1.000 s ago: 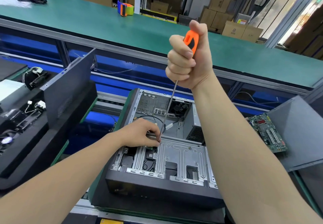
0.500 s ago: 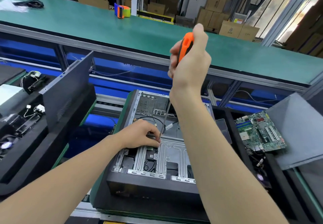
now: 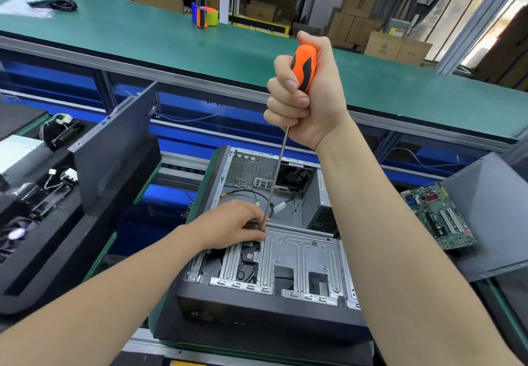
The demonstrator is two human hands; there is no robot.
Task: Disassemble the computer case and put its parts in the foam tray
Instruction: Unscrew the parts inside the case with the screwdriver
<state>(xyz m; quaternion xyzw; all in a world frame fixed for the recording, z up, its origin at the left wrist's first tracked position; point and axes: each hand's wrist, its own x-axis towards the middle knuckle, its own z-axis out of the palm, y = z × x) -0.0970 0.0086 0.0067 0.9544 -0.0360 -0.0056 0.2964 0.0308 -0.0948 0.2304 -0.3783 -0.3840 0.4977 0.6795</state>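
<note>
The open computer case (image 3: 217, 183) lies flat in front of me with its silver drive cage (image 3: 303, 257) nearest. My right hand (image 3: 311, 100) grips the orange and black handle of a long screwdriver (image 3: 304, 66), held upright above the case. Its thin shaft runs down to the cage's back left corner. My left hand (image 3: 231, 225) rests on that corner with curled fingertips pinching the shaft's lower end, hiding the tip and the screw. A rear fan (image 3: 294, 177) and loose cables (image 3: 251, 194) show inside the case.
A dark side panel (image 3: 114, 148) leans upright at the left, beside a black foam tray (image 3: 43, 251) holding cabled parts. At the right a green motherboard (image 3: 440, 214) lies by a grey panel (image 3: 491, 211). A green conveyor belt (image 3: 171, 40) runs across the back.
My right hand has twisted the screwdriver handle: half a second ago its back faced me, now the curled fingers face me again. The left hand has stayed at the shaft's tip.
</note>
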